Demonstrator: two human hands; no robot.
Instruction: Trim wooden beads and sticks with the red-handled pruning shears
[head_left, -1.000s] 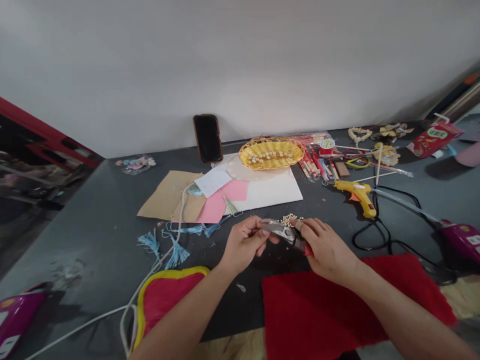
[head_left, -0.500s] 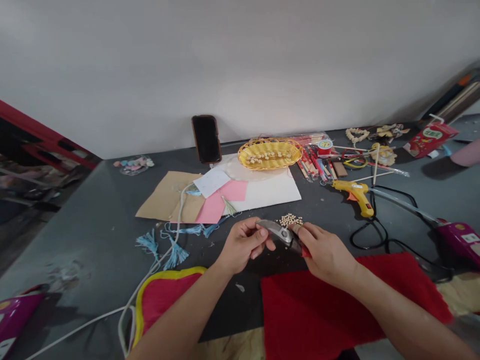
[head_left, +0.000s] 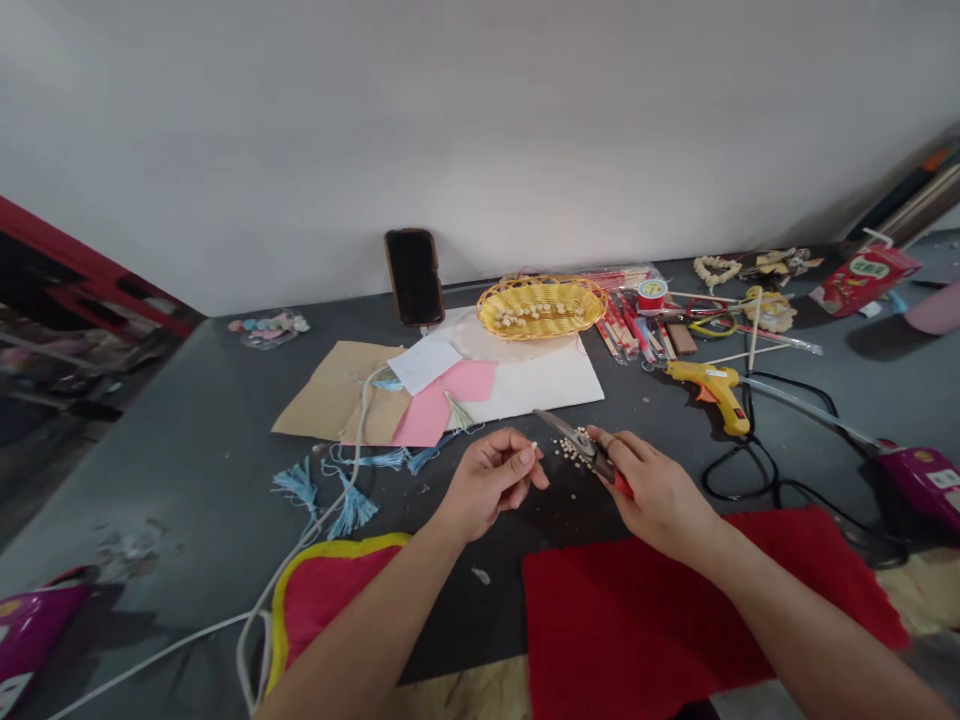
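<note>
My right hand (head_left: 660, 490) is wrapped round the red handles of metal pruning shears (head_left: 574, 437), their blades pointing away to the upper left. Under and beside the blades lies a small pile of pale wooden bits (head_left: 568, 452) on the dark table. To the left, my left hand (head_left: 491, 480) pinches a tiny pale bit (head_left: 534, 447) between thumb and forefinger, apart from the shears. What else its curled fingers may hold is hidden.
Behind the hands a yellow basket (head_left: 540, 308) with pale pieces stands on white board (head_left: 540, 385). A yellow glue gun (head_left: 709, 390) with its cord lies right. Blue tassels (head_left: 352, 510) and coloured papers (head_left: 450, 385) lie left, red cloth (head_left: 675, 610) in front.
The shears have moved right and away from my left hand's fingertips, baring the small pale bit there. My left hand has hardly moved.
</note>
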